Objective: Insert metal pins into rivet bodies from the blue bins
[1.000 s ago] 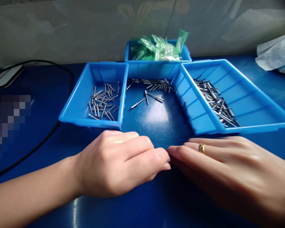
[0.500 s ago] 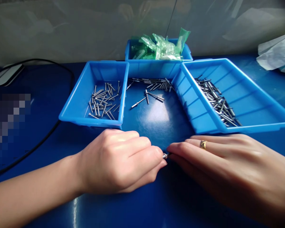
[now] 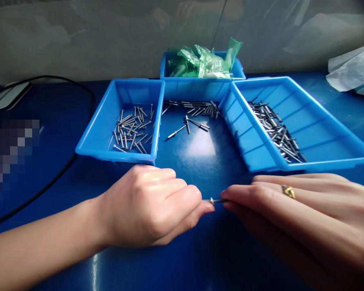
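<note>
A thin metal rivet (image 3: 212, 201) lies level between my hands, over the blue table. My left hand (image 3: 157, 206) is closed, its thumb and forefinger pinching the rivet's left end. The rivet's dark right end sits between the fingertips of my right hand (image 3: 297, 214), which wears a gold ring (image 3: 288, 192). Beyond them several rivets (image 3: 200, 107) lie loose on the table. Silver screws (image 3: 130, 129) fill part of the left blue bin (image 3: 94, 121). More rivets (image 3: 279, 135) are piled in the right blue bin (image 3: 327, 137).
Green plastic packets (image 3: 209, 60) stick out of a back blue bin (image 3: 197, 85). A black cable (image 3: 57, 178) curves across the left of the table (image 3: 157, 266). Crumpled white plastic (image 3: 352, 66) lies at the back right, and a white device (image 3: 7, 97) at the back left.
My right hand has moved a little to the right. More of the rivet now shows between my two hands. My left hand has hardly moved.
</note>
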### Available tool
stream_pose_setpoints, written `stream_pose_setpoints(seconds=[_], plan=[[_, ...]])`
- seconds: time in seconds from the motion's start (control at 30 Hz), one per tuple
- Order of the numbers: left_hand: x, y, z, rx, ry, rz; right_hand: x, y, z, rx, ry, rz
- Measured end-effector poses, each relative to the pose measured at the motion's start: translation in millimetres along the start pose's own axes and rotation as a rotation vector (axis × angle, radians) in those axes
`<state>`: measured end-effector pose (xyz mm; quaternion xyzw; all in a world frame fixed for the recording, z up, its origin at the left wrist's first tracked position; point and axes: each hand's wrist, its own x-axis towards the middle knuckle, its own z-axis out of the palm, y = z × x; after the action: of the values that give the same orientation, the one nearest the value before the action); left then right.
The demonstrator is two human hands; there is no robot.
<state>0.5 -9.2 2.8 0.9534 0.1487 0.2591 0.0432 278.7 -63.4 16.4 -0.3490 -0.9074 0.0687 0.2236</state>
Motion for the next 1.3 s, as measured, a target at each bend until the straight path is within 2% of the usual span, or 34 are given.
stream_pose_setpoints(seconds=[0.13, 0.3, 0.4, 0.53, 0.63, 0.8, 0.9, 1.1, 1.17, 1.3], plan=[[-0.6, -0.5, 1.5, -0.004, 0.014, 0.007, -16.9, 5.5, 2.0, -0.024, 0.000, 0.025], [-0.9, 1.2, 0.7, -0.045, 0.029, -0.033, -46.5, 17.6, 15.1, -0.031, -0.045, 0.067], [-0.4, 2.6, -2.4, -0.081, 0.030, -0.047, -52.3, 20.2, 23.0, -0.031, -0.048, 0.063], [0.3, 3.0, -5.8, -0.126, 0.058, -0.028, -49.4, 18.6, 28.7, -0.036, -0.048, 0.060], [-0.7, 2.8, -4.1, -0.167, 0.031, -0.016, -48.3, 16.2, 28.9, -0.043, -0.050, 0.063], [-1.6, 3.0, 2.5, -0.202, 0.145, 0.006, -45.7, 9.8, 25.9, -0.054, -0.053, 0.065], [-0.7, 4.0, 1.7, -0.157, 0.075, 0.029, -34.5, 4.2, 22.8, -0.054, -0.055, 0.070], [-1.0, 5.2, 3.0, -0.104, 0.090, -0.034, 0.1, -3.7, 10.4, 0.075, -0.053, 0.038], [-0.4, 4.5, 2.9, -0.093, 0.084, -0.042, 5.5, -4.8, 7.2, 0.098, -0.053, 0.015], [2.6, 2.6, -1.3, -0.055, 0.000, 0.000, 7.1, -4.0, 6.6, 0.078, -0.061, -0.037]])
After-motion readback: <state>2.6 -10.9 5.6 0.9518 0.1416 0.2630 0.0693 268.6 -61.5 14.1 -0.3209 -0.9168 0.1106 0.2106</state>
